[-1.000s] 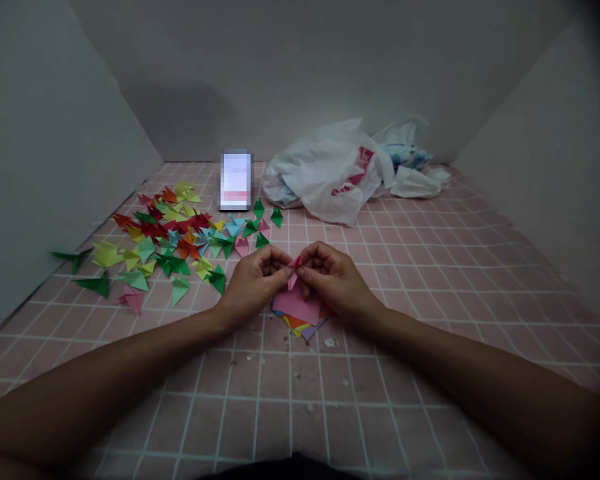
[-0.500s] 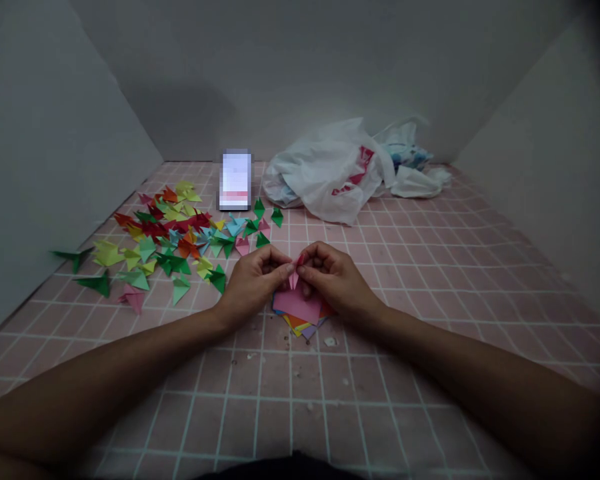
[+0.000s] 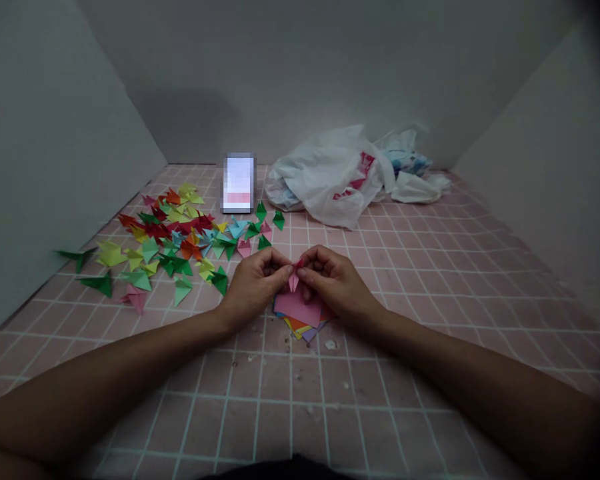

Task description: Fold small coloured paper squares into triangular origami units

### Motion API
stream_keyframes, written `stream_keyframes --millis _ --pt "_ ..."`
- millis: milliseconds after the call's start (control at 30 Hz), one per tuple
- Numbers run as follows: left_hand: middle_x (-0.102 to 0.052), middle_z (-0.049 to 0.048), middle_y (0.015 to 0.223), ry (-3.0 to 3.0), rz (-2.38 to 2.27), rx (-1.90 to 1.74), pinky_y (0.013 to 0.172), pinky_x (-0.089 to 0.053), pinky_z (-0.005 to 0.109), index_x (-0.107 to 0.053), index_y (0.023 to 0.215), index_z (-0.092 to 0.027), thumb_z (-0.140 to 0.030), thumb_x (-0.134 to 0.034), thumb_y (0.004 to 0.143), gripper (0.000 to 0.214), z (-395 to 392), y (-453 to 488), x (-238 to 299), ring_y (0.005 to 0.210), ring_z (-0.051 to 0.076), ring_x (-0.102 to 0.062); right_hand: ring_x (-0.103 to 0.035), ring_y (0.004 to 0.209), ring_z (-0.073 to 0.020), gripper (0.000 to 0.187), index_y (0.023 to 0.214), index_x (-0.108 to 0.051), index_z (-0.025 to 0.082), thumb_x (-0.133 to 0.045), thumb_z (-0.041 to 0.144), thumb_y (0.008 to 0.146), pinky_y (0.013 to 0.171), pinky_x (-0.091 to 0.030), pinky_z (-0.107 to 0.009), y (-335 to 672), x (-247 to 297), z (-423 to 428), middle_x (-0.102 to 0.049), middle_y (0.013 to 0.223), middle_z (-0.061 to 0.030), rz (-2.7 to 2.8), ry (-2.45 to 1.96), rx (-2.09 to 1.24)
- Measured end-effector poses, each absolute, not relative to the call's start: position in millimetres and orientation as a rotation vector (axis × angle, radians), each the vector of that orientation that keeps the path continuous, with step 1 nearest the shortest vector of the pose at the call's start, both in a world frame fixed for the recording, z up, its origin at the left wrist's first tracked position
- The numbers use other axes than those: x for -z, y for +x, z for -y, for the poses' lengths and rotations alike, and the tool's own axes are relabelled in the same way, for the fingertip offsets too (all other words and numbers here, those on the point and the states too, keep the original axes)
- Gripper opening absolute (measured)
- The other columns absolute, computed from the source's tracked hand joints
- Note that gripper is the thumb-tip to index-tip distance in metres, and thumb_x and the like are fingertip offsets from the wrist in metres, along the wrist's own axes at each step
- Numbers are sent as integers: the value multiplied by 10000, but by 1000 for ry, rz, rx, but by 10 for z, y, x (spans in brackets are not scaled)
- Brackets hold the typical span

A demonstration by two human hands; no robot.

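Between my two hands is a small folded pink origami paper (image 3: 293, 281), with two narrow points hanging downward. My left hand (image 3: 260, 280) pinches its left side between thumb and fingertips. My right hand (image 3: 333, 280) pinches the upper right side, where a darker pink part shows. Just below lies a fanned stack of square coloured paper (image 3: 299, 310), pink on top with orange, yellow, blue and purple corners sticking out. Both hands partly cover the stack. To the left of my left hand, many folded paper cranes (image 3: 175, 263) in green, yellow, red, orange, blue and pink lie spread out.
A lit phone (image 3: 238, 183) with a blurred screen stands upright behind the cranes. White plastic bags (image 3: 325, 177) lie crumpled at the back, and a blue-patterned packet (image 3: 409, 162) is beside them. The pink gridded tabletop (image 3: 430, 267) is bounded by grey walls.
The whole view has shifted slightly. Both hands keep their pinch on the pink paper, whose lower points now sit closer together.
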State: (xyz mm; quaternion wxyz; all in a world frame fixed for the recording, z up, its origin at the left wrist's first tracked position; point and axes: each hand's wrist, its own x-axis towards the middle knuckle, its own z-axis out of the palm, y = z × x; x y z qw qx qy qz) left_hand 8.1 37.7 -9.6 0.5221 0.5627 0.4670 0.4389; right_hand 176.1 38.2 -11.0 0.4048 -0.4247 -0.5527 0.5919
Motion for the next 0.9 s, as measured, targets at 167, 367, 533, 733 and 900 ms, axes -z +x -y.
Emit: stream_keyframes --millis 167,367,533,733,900 --pt "-616 -23 649 1312 -1084 -1052 554 -467 223 -633 810 -151 -306 -725 784 181 -379 76 87 566 101 -566 -577 473 -117 139 881 -552 203 -604 331 879 493 -424 -244 1774 117 -387 -606 548 55 1434 -1009 -1495" --pt "-604 -25 642 1385 -1104 -1035 580 -460 223 -649 788 -156 -327 -689 837 182 -366 76 51 588 104 -559 -573 466 -119 125 835 -554 198 -610 304 869 498 -427 -241 1775 138 -389 -603 528 51 1444 -1032 -1449" --pt "-598 -28 633 1368 -1119 -1031 567 -459 225 -646 774 -161 -331 -702 813 183 -361 87 43 574 107 -553 -583 473 -126 149 825 -556 205 -638 326 849 501 -441 -249 1769 151 -383 -596 534 55 1439 -1044 -1444" --pt "-605 -23 648 1364 -1126 -1034 570 -466 228 -647 773 -163 -337 -709 793 186 -366 85 59 582 108 -556 -579 477 -124 171 823 -559 206 -634 353 869 503 -434 -248 1780 153 -377 -599 538 49 1463 -1042 -1452" --pt "-613 -16 677 1355 -1136 -1033 590 -472 237 -649 766 -164 -334 -705 781 181 -367 85 55 605 113 -559 -584 490 -124 246 817 -574 198 -533 406 941 517 -440 -253 1785 131 -372 -610 556 28 1490 -1014 -1451"
